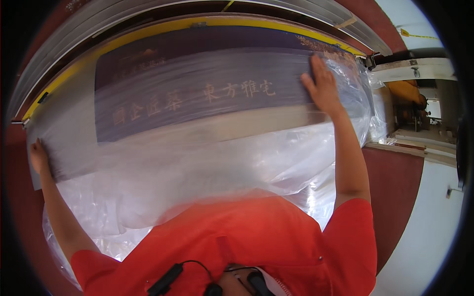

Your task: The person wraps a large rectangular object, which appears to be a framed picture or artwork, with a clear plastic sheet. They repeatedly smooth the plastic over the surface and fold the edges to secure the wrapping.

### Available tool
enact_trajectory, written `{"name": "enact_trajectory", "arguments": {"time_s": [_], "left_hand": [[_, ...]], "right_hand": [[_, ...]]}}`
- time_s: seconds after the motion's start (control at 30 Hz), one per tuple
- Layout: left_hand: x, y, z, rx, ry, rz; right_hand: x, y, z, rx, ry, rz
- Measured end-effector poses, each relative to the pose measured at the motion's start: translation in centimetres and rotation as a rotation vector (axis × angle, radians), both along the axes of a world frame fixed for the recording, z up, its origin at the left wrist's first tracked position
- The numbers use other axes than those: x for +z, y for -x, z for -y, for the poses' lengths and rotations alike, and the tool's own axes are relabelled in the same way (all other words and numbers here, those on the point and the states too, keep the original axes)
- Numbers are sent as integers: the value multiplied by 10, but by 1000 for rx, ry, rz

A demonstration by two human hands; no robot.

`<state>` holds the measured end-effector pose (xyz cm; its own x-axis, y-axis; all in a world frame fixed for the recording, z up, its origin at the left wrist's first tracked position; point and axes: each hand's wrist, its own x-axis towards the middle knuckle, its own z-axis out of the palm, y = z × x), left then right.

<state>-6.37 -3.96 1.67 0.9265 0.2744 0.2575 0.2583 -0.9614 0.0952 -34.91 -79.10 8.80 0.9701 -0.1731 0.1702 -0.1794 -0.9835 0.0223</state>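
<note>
Clear plastic sheeting (207, 172) stretches in wrinkled, hazy folds in front of me, between my arms. Through it shows a wide dark purple printed banner (148, 69) with a row of pale characters and a light lower part. My right hand (323, 86) lies spread on the sheeting over the banner's right part, its fingers and thumb apart. At the far left, my left hand (38, 157) is closed at the side edge of the grey, film-covered area; its fingers are partly hidden behind that edge.
A yellow strip (217, 21) runs along the far edge, with metal rails (306, 11) beyond it. More crumpled plastic hangs at the right, beside a white-framed opening (414, 71). Dark red floor (390, 197) borders a white surface (424, 237) at the right.
</note>
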Motion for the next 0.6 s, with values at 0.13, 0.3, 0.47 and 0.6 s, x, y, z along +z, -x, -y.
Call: {"name": "enact_trajectory", "arguments": {"time_s": [0.13, 0.3, 0.47, 0.6], "left_hand": [[-6, 0, -13, 47, -77, 25], [-14, -2, -82, 1, 488, 91], [68, 55, -45, -282, 1662, -54], [96, 122, -79, -440, 1543, -11]], "right_hand": [[-1, 1, -13, 29, 7, 27], [1, -22, -36, 112, -10, 134], [-3, -45, 16, -92, -213, 293], [-2, -51, 6, -83, -234, 380]]}}
